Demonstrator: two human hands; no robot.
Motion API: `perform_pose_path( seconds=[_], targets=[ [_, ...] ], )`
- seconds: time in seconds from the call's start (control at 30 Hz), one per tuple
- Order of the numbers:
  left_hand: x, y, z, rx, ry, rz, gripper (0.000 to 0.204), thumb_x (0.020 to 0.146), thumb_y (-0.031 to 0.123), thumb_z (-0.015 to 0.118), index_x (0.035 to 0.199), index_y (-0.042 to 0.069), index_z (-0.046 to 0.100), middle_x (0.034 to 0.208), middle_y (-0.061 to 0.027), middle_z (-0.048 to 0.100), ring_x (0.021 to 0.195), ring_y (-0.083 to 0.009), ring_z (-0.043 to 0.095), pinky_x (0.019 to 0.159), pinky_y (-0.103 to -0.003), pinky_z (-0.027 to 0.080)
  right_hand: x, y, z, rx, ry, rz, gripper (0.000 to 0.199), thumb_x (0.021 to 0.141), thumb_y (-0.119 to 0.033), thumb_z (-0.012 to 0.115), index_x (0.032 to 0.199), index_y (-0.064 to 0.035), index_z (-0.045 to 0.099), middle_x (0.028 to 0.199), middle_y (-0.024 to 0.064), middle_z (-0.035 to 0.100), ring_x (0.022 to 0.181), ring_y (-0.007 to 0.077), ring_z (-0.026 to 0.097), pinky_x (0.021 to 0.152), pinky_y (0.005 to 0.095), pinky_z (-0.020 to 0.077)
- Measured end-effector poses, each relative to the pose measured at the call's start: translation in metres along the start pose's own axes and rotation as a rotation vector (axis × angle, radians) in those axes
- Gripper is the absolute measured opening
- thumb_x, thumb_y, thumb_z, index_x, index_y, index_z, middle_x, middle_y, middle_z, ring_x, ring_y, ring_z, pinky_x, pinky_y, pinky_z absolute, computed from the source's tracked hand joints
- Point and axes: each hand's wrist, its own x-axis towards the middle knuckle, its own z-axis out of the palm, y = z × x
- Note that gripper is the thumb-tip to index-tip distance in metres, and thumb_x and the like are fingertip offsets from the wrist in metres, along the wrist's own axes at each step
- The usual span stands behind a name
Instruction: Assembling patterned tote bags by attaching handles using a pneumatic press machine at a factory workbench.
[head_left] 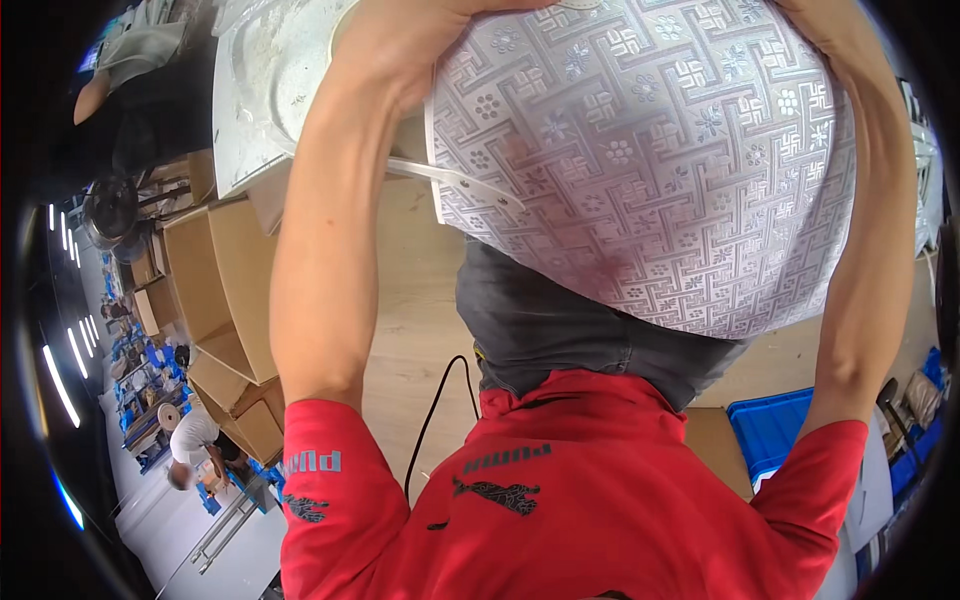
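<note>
A red shirt (590, 490) lies nearest the camera. The left hand (430, 22) and right hand (820, 22), both cropped by the view, adjoin a sheet (660, 170); their grip cannot be told. Silvery and embossed with flowers and angular lines, the sheet curves between the forearms (325, 250). Around it: a white table (250, 100), pale floor (410, 270), cardboard boxes (245, 280), a blue crate (770, 430).

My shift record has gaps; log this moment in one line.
silver embossed sheet: curved, before dark trousers | left hand: at its upper left, grip cropped | right hand: upper right, grip cropped
</note>
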Motion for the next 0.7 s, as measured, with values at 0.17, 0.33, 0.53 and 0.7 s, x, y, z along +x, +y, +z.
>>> perform_pose_path(
  seconds=[0.17,0.33,0.53,0.7],
  targets=[
    [-0.002,0.011,0.005,0.054,0.034,-0.156,0.028,0.086,-0.004,0.076,0.111,-0.014,0.069,0.107,-0.0197,0.074,0.088,-0.0247,0.074,0.073,-0.031,0.062,0.002,-0.001,-0.002,0.002,-0.023,0.028,0.033,0.086,-0.025,0.083,0.066,-0.0089,0.062,0.058,-0.0040,0.053,0.051,0.0075,0.044,0.050,0.0297,0.0325],
    [-0.007,0.015,0.011,0.128,0.086,-0.223,0.029,0.087,-0.001,0.076,0.111,-0.016,0.069,0.106,-0.0200,0.075,0.091,-0.0263,0.074,0.077,-0.032,0.061,-0.006,0.011,0.005,0.140,-0.016,-0.025,0.025,0.088,-0.021,0.080,0.073,-0.0046,0.069,0.064,0.0001,0.062,0.054,0.0091,0.053,0.053,0.0275,0.0408],
    [-0.005,0.011,-0.003,0.051,0.033,-0.300,0.032,0.088,0.000,0.075,0.115,-0.015,0.067,0.109,-0.0188,0.074,0.098,-0.0251,0.072,0.087,-0.031,0.057,0.006,0.034,0.013,0.232,-0.146,-0.040,0.036,0.089,-0.037,0.083,0.096,-0.0030,0.075,0.077,0.0036,0.072,0.061,0.0078,0.066,0.058,0.0207,0.0496],
    [-0.008,-0.007,-0.006,0.021,0.003,0.098,0.035,0.089,0.000,0.072,0.120,-0.014,0.065,0.112,-0.0187,0.073,0.098,-0.0233,0.070,0.089,-0.031,0.055,0.008,0.042,0.012,0.104,-0.138,-0.046,0.041,0.088,-0.041,0.083,0.099,-0.0026,0.076,0.080,0.0045,0.074,0.062,0.0077,0.067,0.058,0.0202,0.0504]
  ],
)
